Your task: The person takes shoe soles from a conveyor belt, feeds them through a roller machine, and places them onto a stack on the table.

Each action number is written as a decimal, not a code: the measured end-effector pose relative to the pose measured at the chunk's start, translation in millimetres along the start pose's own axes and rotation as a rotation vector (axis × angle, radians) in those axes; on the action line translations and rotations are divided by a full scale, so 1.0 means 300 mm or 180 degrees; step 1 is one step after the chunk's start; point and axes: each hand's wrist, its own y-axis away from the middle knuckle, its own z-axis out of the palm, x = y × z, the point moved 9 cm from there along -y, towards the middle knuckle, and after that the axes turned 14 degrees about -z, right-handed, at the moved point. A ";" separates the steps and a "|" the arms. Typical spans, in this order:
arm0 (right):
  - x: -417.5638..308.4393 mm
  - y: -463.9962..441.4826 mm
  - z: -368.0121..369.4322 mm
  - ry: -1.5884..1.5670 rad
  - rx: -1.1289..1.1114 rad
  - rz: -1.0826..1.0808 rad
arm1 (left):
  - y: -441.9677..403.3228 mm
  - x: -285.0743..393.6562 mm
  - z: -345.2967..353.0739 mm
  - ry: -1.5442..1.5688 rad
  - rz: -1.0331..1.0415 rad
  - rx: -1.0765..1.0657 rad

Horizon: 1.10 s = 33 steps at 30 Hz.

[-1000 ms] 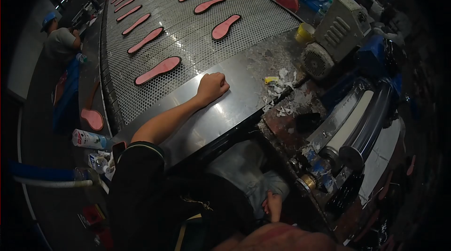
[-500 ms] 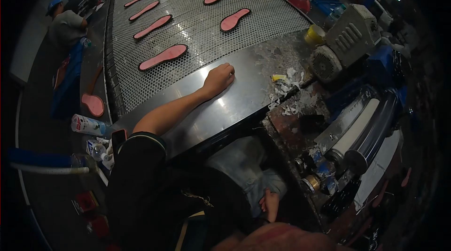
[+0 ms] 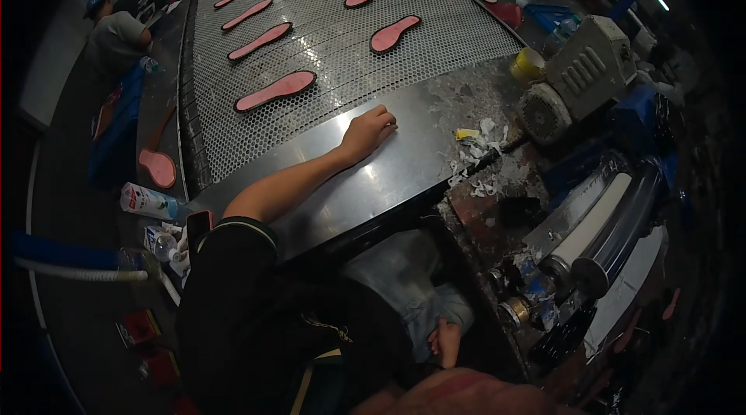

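head view, now: left hand point(image 3: 369, 133) rests on the steel plate point(image 3: 388, 158) at the near end of the mesh belt point(image 3: 334, 54). fingers curled inward, nothing visible in them; palm side hidden. right hand point(image 3: 444, 340) lies low against the jeans point(image 3: 400, 267), fingers partly bent; cannot tell whether it grasps anything.

pink insoles: two rows run toward the far end of the belt. nearest are the left-row insole point(image 3: 276, 91), just beyond the plate, and the right-row insole point(image 3: 395, 34), a little farther off. neither hand touches them.

change over the last second: camera view has tilted, so everything sits differently in frame. left fist looks slightly looser, still on the plate. insoles perhaps a touch farther along; tilt makes this uncertain.

judgement: a pause in handling; the change puts no insole into either hand.

right of left hand: white scraps point(image 3: 482, 139) at the plate's edge, then a motor point(image 3: 546, 113).
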 end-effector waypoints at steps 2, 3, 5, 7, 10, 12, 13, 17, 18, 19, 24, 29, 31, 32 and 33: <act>0.004 -0.001 0.000 -0.0007 -0.0005 0.0025 | -0.001 0.002 -0.009 0.0065 -0.0067 0.0095; 0.008 -0.004 -0.004 -0.0027 0.0009 0.0028 | 0.002 0.004 -0.005 0.0070 -0.0047 0.0082; 0.021 -0.006 0.005 0.0005 -0.0053 0.0021 | -0.004 0.001 -0.014 -0.0099 -0.0122 0.0264; -0.143 0.050 -0.020 0.0193 0.0249 -0.0410 | -0.010 -0.003 -0.007 -0.0259 -0.0195 0.0188; -0.066 0.046 0.002 0.0256 0.0180 0.0010 | -0.007 -0.026 0.012 -0.0127 -0.0258 0.0120; -0.120 0.086 0.005 0.0829 -0.0100 -0.0724 | -0.006 -0.011 0.028 -0.0397 -0.0090 0.0165; -0.212 0.145 -0.019 0.1337 0.0265 -0.1792 | -0.017 -0.039 0.046 -0.0694 -0.0109 -0.0046; -0.525 0.612 -0.480 0.0589 0.2344 -0.2429 | 0.000 0.029 0.031 -0.0341 0.0443 0.0056; -0.505 0.695 -0.613 0.0284 0.3031 -0.2197 | 0.000 0.025 0.027 -0.0231 0.0377 -0.0036; -0.502 0.769 -0.744 0.0540 0.3881 -0.2410 | -0.001 0.022 0.022 -0.0126 0.0283 -0.0122; -0.081 0.604 -1.154 0.1145 0.4197 -0.1210 | 0.003 0.004 0.012 0.0159 -0.0369 -0.0243; 0.074 0.502 -1.205 0.0731 0.3757 -0.1072 | 0.003 0.006 0.009 0.0087 0.0172 0.0107; 0.081 0.517 -1.199 -0.0218 0.3779 -0.1304 | 0.001 -0.005 0.008 0.0099 0.0302 0.0142; 0.084 0.537 -1.199 -0.0390 0.3884 -0.1268 | 0.010 0.034 -0.001 0.0004 0.0261 0.0020; 0.092 0.552 -1.198 -0.0560 0.3952 -0.1264 | 0.010 0.025 0.005 -0.0034 0.0087 -0.0091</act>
